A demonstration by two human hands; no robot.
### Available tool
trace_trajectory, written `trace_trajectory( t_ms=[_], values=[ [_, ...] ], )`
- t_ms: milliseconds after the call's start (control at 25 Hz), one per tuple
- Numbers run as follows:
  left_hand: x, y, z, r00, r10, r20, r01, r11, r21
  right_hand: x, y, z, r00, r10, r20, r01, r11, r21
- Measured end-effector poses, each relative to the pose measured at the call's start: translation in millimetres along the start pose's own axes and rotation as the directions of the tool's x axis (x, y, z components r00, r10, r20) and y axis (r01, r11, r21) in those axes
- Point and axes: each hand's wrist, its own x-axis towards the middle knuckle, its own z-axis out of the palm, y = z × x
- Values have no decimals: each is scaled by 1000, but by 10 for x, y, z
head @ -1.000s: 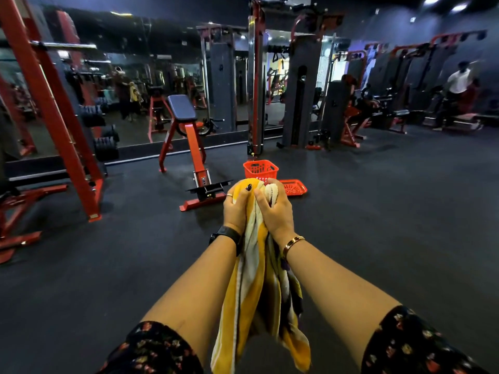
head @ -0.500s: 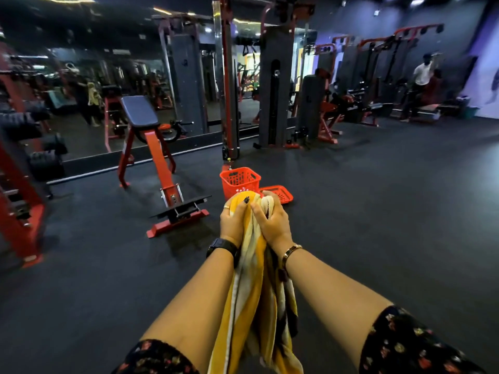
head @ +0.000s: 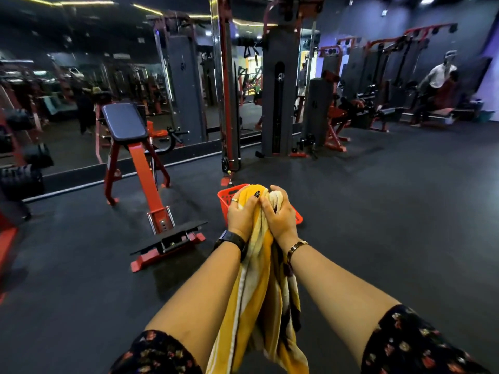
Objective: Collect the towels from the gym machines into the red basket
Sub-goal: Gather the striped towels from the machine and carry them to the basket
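Observation:
A yellow and white striped towel [head: 259, 298] is bunched at its top end and hangs down between my forearms. My left hand [head: 241, 215] and my right hand [head: 279, 214] both grip that bunched end, held out in front of me side by side. Just beyond my hands the red basket [head: 226, 198] stands on the dark floor, mostly hidden behind them. A flat red lid or tray [head: 298, 216] peeks out to the right of my right hand.
A red-framed bench with a black pad [head: 127, 125] stands at the left with its foot plate [head: 170, 238] near my left arm. A cable machine column [head: 229, 103] rises behind the basket by a mirror wall. A person [head: 437, 85] is at machines far right.
The view has moved closer to the red basket, which now sits right behind my hands. Both hands keep the same grip on the towel.

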Motion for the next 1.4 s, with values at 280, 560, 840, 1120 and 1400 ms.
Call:
trace_trajectory(
  t_ms=[280, 560, 840, 1120, 1400],
  values=[
    [1758, -58, 417, 999, -26, -30, 26, 1000, 4, 1787, 417, 364, 999, -6, 45, 7, 1000, -27],
    [3408, -284, 485, 998, -42, -45, 41, 998, -39, 3248, 927, 1038, 998, -51, 47, 53, 998, -42],
    [5295, -571, 480, 997, -74, -38, 72, 996, -43, 4743, 1420, 1817, 1000, -25, 12, 26, 997, -68],
    [6650, -759, 675, 998, -59, -7, 58, 998, -32, 5949, 1898, 2239, 1000, -22, -18, 21, 997, -68],
    [7839, -1006, 1200, 997, -45, -67, 42, 998, -35, 7222, 2453, 2313, 999, -44, 27, 45, 997, -65]
  ],
)
